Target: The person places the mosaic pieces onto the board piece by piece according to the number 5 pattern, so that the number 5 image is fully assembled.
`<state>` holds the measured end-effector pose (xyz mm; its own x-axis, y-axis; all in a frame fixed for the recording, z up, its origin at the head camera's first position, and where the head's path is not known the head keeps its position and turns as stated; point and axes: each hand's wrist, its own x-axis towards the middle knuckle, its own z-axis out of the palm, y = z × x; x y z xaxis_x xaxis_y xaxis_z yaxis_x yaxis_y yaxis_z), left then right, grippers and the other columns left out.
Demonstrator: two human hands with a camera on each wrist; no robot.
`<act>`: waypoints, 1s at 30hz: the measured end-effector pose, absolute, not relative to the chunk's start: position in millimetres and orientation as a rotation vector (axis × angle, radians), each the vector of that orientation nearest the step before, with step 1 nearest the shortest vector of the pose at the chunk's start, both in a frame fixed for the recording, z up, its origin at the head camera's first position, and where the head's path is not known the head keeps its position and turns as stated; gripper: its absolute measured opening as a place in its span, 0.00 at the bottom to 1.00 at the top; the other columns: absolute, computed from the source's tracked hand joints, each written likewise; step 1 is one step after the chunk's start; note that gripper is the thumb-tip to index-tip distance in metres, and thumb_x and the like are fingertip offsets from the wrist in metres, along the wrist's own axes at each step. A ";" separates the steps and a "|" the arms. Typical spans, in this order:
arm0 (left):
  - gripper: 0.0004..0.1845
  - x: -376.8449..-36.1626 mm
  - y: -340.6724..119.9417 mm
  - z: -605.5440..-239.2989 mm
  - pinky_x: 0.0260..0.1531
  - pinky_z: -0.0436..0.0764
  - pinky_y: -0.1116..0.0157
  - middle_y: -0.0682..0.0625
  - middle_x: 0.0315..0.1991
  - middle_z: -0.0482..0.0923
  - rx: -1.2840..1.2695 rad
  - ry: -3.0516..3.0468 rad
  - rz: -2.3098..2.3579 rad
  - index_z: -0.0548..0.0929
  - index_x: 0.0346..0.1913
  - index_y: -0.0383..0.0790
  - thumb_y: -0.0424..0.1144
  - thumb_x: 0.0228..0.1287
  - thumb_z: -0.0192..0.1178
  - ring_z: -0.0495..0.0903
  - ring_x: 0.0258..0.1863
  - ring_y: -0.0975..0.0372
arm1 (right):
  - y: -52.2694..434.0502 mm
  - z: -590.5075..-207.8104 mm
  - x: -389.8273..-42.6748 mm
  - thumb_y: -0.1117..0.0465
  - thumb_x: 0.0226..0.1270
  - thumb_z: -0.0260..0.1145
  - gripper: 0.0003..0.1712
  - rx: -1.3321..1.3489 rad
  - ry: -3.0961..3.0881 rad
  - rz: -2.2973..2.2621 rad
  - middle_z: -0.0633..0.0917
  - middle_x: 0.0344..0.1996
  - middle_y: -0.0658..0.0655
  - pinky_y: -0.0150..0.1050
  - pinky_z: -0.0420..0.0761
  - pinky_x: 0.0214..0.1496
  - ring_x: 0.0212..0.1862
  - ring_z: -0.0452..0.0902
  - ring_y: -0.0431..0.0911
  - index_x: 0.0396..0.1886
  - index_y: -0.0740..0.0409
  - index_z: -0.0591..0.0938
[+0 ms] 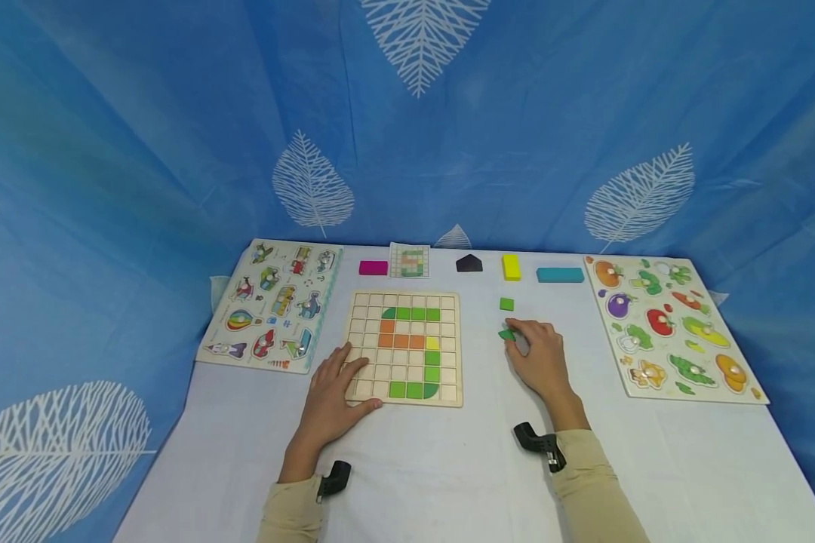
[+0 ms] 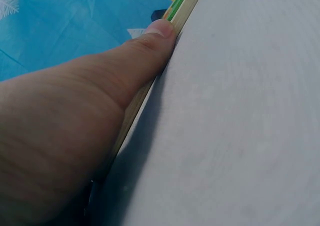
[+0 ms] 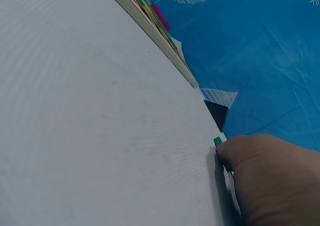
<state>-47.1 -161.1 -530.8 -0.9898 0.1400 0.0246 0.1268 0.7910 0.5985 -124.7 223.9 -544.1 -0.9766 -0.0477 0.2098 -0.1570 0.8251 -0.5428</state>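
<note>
A square wooden grid board (image 1: 456,294) lies in the middle of the white table. Green, orange and yellow tiles (image 1: 414,390) fill some of its cells in a bent line. My left hand (image 1: 331,398) rests over its lower left corner, fingers spread on the cells, and the thumb (image 2: 155,33) lies along the near edge in the left wrist view. To the right of the board, my right hand (image 1: 541,358) pinches a dark green tile (image 1: 505,335) between thumb and fingertips, close over the cloth. Just beyond it lies a loose square green tile (image 1: 507,305).
A vehicle puzzle (image 1: 247,260) lies left, a vegetable puzzle (image 1: 641,317) right. Along the back are a magenta block (image 1: 373,268), a pattern card (image 1: 410,260), a dark five-sided block (image 1: 469,263), a yellow block (image 1: 511,267) and a teal block (image 1: 560,275). A blue curtain (image 1: 489,173) hangs behind.
</note>
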 end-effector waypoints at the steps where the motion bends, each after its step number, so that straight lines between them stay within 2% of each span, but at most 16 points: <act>1: 0.42 -47.1 -161.2 -530.6 0.76 0.53 0.37 0.40 0.81 0.55 0.220 2.952 0.987 0.76 0.69 0.48 0.59 0.51 0.76 0.52 0.81 0.42 | 224.1 -544.1 -124.7 0.58 0.69 0.66 0.24 0.163 -2.824 0.863 0.85 0.58 0.61 0.58 0.67 0.61 0.62 0.72 0.60 0.64 0.55 0.81; 6: 0.43 -46.8 -163.0 -529.1 0.76 0.52 0.36 0.40 0.81 0.54 0.234 2.928 1.005 0.75 0.70 0.47 0.59 0.53 0.75 0.51 0.81 0.42 | 224.8 -543.8 -124.3 0.60 0.68 0.65 0.25 0.178 -2.824 0.861 0.84 0.59 0.62 0.59 0.68 0.61 0.61 0.73 0.60 0.64 0.56 0.80; 10: 0.42 -47.1 -167.1 -528.2 0.77 0.51 0.36 0.41 0.82 0.52 0.246 2.876 1.037 0.73 0.73 0.47 0.56 0.56 0.74 0.49 0.82 0.43 | 223.3 -543.7 -123.3 0.61 0.68 0.64 0.20 0.175 -2.812 0.831 0.85 0.55 0.63 0.58 0.70 0.57 0.57 0.74 0.60 0.59 0.58 0.83; 16: 0.42 -48.2 -173.8 -526.2 0.79 0.48 0.39 0.43 0.82 0.53 0.270 2.814 1.079 0.71 0.74 0.47 0.52 0.58 0.74 0.48 0.82 0.43 | 208.3 -542.4 -116.3 0.58 0.68 0.68 0.16 0.203 -2.736 0.820 0.86 0.50 0.61 0.52 0.72 0.52 0.52 0.75 0.57 0.53 0.56 0.85; 23: 0.42 -50.1 -177.0 -522.6 0.81 0.44 0.43 0.45 0.82 0.53 0.248 2.768 1.076 0.70 0.76 0.47 0.49 0.59 0.74 0.45 0.83 0.45 | 139.8 -533.9 -95.8 0.58 0.65 0.72 0.13 0.489 -2.598 0.874 0.87 0.45 0.53 0.45 0.73 0.49 0.48 0.78 0.50 0.48 0.52 0.86; 30: 0.43 -50.3 -177.1 -522.8 0.81 0.45 0.42 0.45 0.82 0.55 0.234 2.756 1.088 0.70 0.75 0.46 0.50 0.58 0.75 0.47 0.83 0.44 | 65.6 -531.7 -71.2 0.53 0.65 0.73 0.10 0.838 -2.559 0.818 0.86 0.43 0.46 0.41 0.74 0.46 0.45 0.77 0.44 0.45 0.46 0.86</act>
